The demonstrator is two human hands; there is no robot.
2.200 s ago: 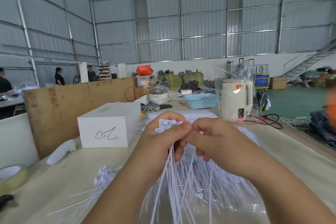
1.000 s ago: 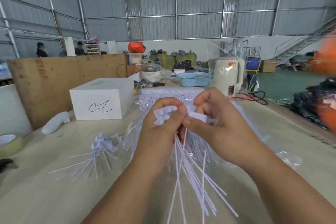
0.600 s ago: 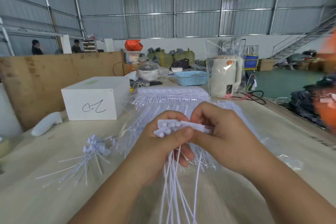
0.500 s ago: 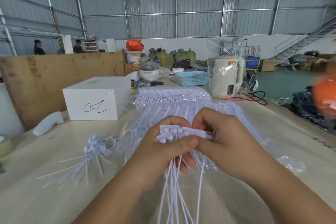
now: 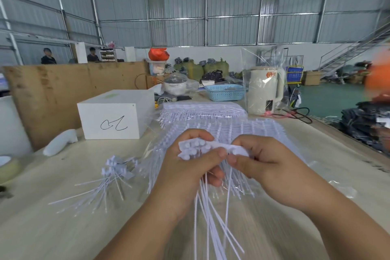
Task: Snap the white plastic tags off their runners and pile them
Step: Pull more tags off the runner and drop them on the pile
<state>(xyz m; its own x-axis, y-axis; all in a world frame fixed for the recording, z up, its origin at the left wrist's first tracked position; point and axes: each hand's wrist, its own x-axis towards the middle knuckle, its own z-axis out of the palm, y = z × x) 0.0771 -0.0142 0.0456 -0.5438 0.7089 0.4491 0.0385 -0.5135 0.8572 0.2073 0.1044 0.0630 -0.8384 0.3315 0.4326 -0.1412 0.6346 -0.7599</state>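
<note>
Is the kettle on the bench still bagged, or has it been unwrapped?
Bagged. The cream kettle stands upright inside a clear plastic bag that rises above its lid and wraps its sides.

Table (image 5: pixel 52 228): box (image 5: pixel 115 114) at rear left, board (image 5: pixel 69 88) behind it. Loose tags (image 5: pixel 109 179) in a pile left of the hands. Stacked tag sheets (image 5: pixel 202 112) behind the hands; basket (image 5: pixel 224 92) beyond them; kettle (image 5: pixel 264 89) to their right, inside a bag (image 5: pixel 253 59).
</note>
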